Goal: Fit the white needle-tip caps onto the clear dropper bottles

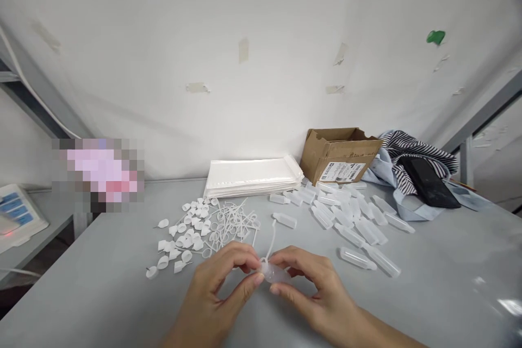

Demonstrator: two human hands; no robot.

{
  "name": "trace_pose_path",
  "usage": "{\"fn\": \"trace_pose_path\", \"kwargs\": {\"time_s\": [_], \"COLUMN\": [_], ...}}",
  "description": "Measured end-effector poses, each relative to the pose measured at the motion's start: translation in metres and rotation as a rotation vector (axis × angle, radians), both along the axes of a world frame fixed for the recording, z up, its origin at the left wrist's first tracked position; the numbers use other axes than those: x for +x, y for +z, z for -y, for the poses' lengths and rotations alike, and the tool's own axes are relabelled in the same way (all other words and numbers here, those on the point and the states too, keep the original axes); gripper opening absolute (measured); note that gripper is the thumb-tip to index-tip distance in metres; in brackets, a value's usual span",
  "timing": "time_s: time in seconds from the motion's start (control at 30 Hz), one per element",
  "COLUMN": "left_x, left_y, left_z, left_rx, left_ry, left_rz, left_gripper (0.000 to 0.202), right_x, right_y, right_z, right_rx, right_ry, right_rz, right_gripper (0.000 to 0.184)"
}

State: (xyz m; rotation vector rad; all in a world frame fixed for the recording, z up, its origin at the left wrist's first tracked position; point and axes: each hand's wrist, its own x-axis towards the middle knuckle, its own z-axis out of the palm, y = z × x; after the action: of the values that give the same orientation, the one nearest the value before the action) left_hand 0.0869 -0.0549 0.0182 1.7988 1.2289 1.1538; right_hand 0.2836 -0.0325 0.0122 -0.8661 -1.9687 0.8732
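Both hands meet low at the centre of the grey table [101,283]. My right hand [310,285] grips a small clear plastic bottle [278,274] lying on its side. My left hand [220,288] pinches at the bottle's neck, where a thin white strap loop [269,243] rises from it. A pile of white caps with straps [204,228] lies just beyond my left hand. Several more clear bottles [350,217] are scattered beyond my right hand.
A stack of white padded envelopes [253,176] lies against the wall. To its right stands an open cardboard box [340,155], then striped cloth [411,157] with a black phone [428,182] on it. A scale-like device [16,215] sits at far left.
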Motion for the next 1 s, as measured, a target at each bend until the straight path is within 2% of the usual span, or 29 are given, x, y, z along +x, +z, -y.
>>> {"fn": "trace_pose_path", "kwargs": {"time_s": [0.13,0.23,0.33,0.5,0.63,0.83,0.9,1.0], "left_x": [-0.0010,-0.0012,-0.0011,-0.0018,-0.0028,-0.0009,0.0004,0.0011], "left_y": [0.0014,0.0027,0.0034,0.0025,0.0022,0.0057,0.0067,0.0066], "left_z": [0.0008,-0.0004,-0.0024,-0.0060,-0.0070,-0.0072,-0.0081,-0.0083], "left_rx": [-0.124,-0.210,-0.308,-0.500,-0.457,-0.415,-0.429,-0.447], "left_ry": [0.012,-0.008,-0.063,-0.196,-0.182,-0.139,-0.132,-0.123], "left_rz": [0.077,0.151,0.240,0.346,0.334,0.237,0.231,0.217], "left_gripper": [0.005,0.009,0.011,0.015,0.015,0.020,0.020,0.019], "right_x": [-0.0003,-0.0016,-0.0036,-0.0050,-0.0055,-0.0073,-0.0079,-0.0095], "right_y": [0.0018,0.0037,0.0032,-0.0031,-0.0037,0.0016,0.0017,0.0000], "right_z": [0.0024,0.0050,0.0068,0.0082,0.0079,0.0066,0.0068,0.0067], "right_rx": [-0.049,-0.175,-0.308,-0.412,-0.425,-0.418,-0.469,-0.652], "right_ry": [0.001,-0.013,-0.001,-0.002,0.046,0.006,0.014,0.049], "right_rz": [-0.003,-0.026,-0.072,-0.170,-0.209,-0.230,-0.238,-0.305], "right_gripper": [0.017,0.019,0.022,0.042,0.033,0.023,0.022,0.027]}}
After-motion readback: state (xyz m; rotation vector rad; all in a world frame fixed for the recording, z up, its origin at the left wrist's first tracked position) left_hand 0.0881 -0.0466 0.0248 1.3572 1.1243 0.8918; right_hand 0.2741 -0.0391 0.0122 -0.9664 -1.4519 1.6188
